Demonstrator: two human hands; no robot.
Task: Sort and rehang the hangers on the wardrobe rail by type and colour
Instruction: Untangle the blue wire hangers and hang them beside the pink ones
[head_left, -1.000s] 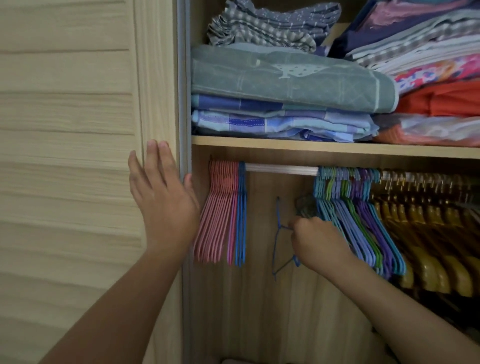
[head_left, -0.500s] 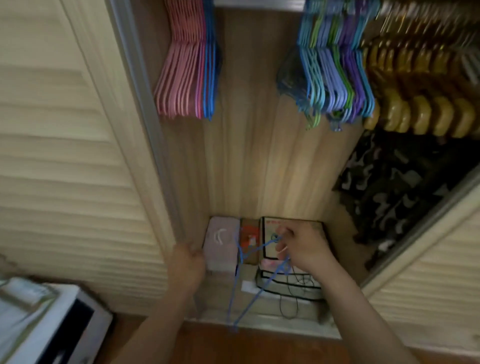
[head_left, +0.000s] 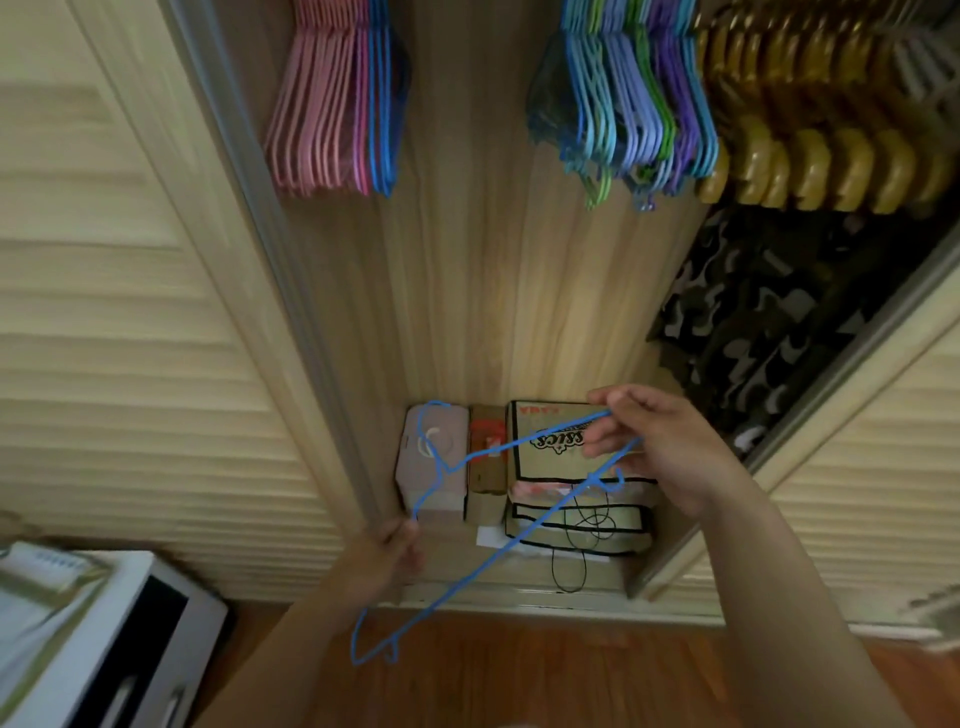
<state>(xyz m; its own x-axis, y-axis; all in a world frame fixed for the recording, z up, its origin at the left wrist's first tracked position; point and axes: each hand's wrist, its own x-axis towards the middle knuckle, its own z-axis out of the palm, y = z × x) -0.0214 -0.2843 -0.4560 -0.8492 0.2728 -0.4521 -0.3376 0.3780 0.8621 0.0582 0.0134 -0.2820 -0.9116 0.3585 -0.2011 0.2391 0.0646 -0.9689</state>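
— One blue wire hanger (head_left: 498, 551) is off the rail and held low in front of the wardrobe floor. I'd judge this as the carrying part of the sort: a stray taken out and not yet rehung.

— Where does it belong?

— Going left to right up top: a pink hanger bunch (head_left: 317, 104) with a few blue hangers (head_left: 382, 104) at its right edge, then a bare stretch of back panel, then a mixed bunch (head_left: 631, 104) of blue, green and purple, then gold hangers (head_left: 810, 150). My guess is it joins the blue ones beside the pink.

— And the hands?

— The left hand (head_left: 382, 558) sits low by the sliding door's edge, fingers curled, where the wire's left side passes. It seems to grip the wire there, though blur keeps me from being sure. The right hand (head_left: 662, 447) is raised, its fingers pinching the wire at the hanger's right end, above the printed boxes (head_left: 566, 499) on the wardrobe floor.

— So what does the next move call for?

— Lifting the hanger, turning it so the hook (head_left: 428, 431), now pointing toward the back, faces up, and setting it on the rail, which is out of view here, without snagging its neighbours.
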